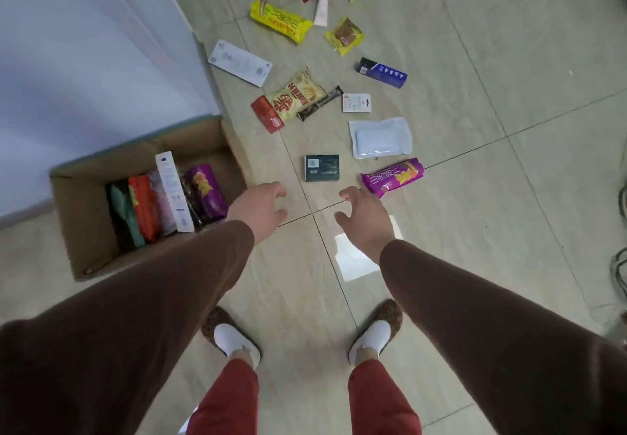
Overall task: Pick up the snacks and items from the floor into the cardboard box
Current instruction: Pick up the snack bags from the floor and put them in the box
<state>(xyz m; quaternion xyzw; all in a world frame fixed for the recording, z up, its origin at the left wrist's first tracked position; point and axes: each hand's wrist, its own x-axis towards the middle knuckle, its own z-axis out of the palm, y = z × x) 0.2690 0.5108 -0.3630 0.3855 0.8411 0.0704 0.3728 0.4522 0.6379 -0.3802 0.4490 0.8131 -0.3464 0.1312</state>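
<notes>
The cardboard box (84, 217) stands open at the left against the wall, with several packets in it, among them a purple one (207, 194) and a tall white carton (173, 194). My left hand (258, 209) hovers open just right of the box. My right hand (364, 219) is open too, fingers spread, close to a purple snack packet (393, 177) and a dark green small box (321, 167) on the floor. Beyond them lie a pale blue pouch (380, 138), a yellow chips bag (295, 99) and a blue carton (381, 72).
More snacks are scattered farther up the tiled floor: a long yellow packet (280, 21), a white flat box (240, 62), a small yellow cake packet (344, 36), a heap at the top. White wall (84, 61) at the left. Cables at the right edge (619, 265). My slippered feet below.
</notes>
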